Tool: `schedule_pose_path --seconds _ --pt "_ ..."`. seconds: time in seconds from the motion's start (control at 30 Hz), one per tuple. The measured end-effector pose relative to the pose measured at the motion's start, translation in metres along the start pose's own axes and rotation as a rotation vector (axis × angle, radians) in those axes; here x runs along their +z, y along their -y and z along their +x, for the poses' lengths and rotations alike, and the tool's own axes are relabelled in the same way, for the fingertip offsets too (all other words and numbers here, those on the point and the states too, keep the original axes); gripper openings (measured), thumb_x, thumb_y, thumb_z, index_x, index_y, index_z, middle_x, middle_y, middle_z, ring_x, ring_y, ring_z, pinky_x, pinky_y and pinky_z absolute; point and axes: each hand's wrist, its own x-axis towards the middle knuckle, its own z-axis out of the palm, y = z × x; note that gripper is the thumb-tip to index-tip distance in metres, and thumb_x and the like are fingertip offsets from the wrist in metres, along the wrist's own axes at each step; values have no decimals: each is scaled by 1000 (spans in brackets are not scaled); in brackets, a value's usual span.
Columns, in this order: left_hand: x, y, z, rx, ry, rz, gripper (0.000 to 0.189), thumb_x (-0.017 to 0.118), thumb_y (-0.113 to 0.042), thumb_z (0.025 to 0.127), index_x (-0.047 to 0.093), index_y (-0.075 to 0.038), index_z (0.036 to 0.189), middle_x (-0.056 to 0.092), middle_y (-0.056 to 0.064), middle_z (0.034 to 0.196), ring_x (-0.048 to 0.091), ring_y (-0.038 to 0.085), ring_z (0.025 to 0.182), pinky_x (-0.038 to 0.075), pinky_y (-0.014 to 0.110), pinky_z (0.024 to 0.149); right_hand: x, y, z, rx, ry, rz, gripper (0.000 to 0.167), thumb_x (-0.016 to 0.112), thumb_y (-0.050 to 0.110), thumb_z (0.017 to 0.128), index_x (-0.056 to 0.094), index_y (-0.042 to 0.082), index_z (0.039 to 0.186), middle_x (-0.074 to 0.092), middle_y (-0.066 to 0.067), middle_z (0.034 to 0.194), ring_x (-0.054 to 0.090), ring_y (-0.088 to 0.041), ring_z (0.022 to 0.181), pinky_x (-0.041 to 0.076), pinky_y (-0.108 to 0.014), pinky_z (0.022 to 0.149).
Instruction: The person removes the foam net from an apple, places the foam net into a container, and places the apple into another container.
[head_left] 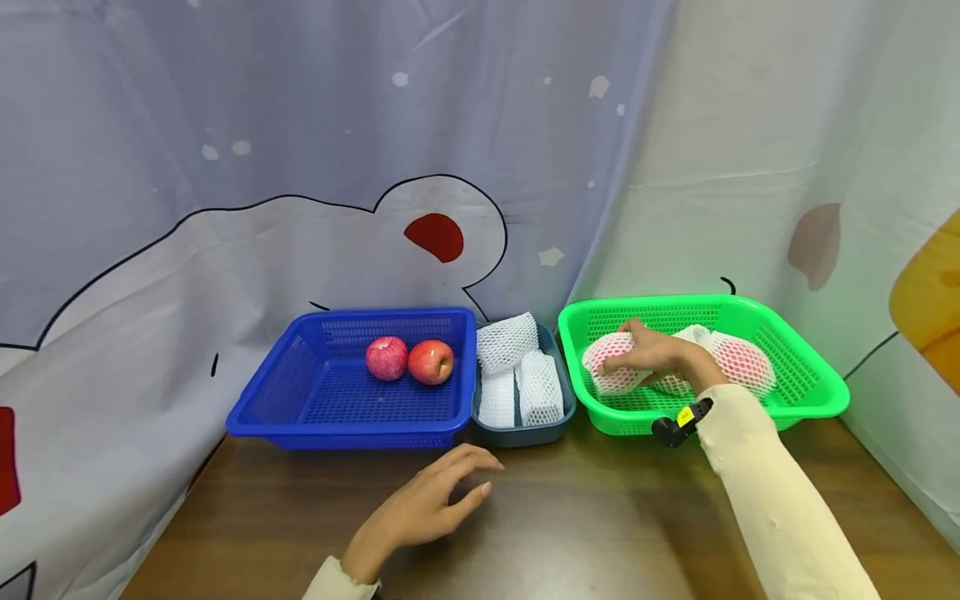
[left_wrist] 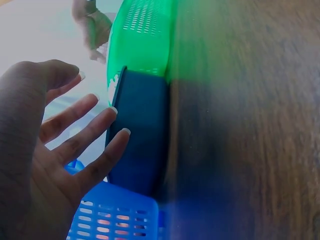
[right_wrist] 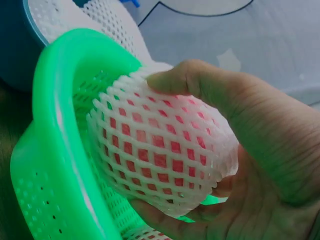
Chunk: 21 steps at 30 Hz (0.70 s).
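My right hand (head_left: pixel 652 352) is over the green basket (head_left: pixel 813 400) and grips an apple in a white foam net (right_wrist: pixel 160 150), thumb on one side and fingers on the other. Red skin shows through the mesh. Further right in that basket lies another netted apple (head_left: pixel 742 364), with more netted fruit partly hidden by my hand. My left hand (head_left: pixel 427 500) hovers over the table in front of the blue basket, its fingers loosely spread and holding nothing. Two bare red apples, one streaky (head_left: pixel 387 358) and one smoother (head_left: pixel 431 362), sit in the blue basket (head_left: pixel 255 417).
Between the two baskets stands a small dark blue-grey bin (head_left: pixel 517 437) with several white foam nets (head_left: pixel 540 387) in it. All three containers stand side by side on the brown wooden table (head_left: pixel 570 525). A patterned curtain (head_left: pixel 337 125) hangs right behind them.
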Motion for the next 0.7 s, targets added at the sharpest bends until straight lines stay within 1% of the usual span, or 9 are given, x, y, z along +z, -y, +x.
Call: schedule_pose_path --seconds 0.1,0.2,0.33,0.43,0.5,0.6,0.67,0.7 --pt "2 1 -1 -13 12 1 29 56 -26 101 57 -23 130 58 -11 127 56 7 120 49 31 103 3 4 -5 -14 -35 6 89 68 36 91 7 2 147 26 -33 146 48 -44 128 52 -54 98" --pt "4 3 -1 -26 23 0 30 56 -27 102 57 -24 131 57 -12 128 56 6 120 49 31 102 6 8 -10 -19 -87 12 91 69 38 91 7 2 148 27 -34 146 48 -44 128 54 -51 95" --pt "6 4 -1 -24 27 1 31 56 -27 102 57 -21 132 56 -10 130 55 6 121 50 32 102 11 16 -16 -28 -156 10 94 72 39 88 10 3 148 25 -35 149 46 -43 128 56 -46 92" --pt "6 5 -1 -36 36 -6 32 56 -28 102 55 -21 133 55 -10 131 55 7 121 50 32 102 14 23 -21 -46 -186 1 93 73 40 87 13 4 147 27 -34 149 46 -41 127 57 -44 90" --pt "5 5 0 -53 46 -22 33 56 -28 102 54 -21 134 55 -9 132 56 10 121 50 32 101 16 27 -24 -58 -203 -31 92 74 42 86 15 6 146 31 -33 147 46 -40 126 55 -44 90" --pt "4 6 1 -77 58 -42 35 56 -29 101 54 -21 135 55 -8 132 58 13 119 51 31 100 18 31 -28 -77 -221 -59 91 74 42 85 17 7 145 40 -31 139 49 -38 121 51 -41 89" --pt "4 7 1 -80 61 -41 36 57 -28 101 54 -19 135 55 -8 131 58 14 119 51 31 100 21 32 -29 -85 -234 -76 89 75 42 84 20 7 144 45 -28 135 49 -37 120 48 -40 90" --pt "5 8 0 -80 62 -36 36 57 -28 101 55 -18 135 55 -8 131 58 13 119 51 31 100 22 33 -30 -90 -238 -75 88 75 42 84 21 7 144 46 -27 133 50 -36 118 48 -41 91"
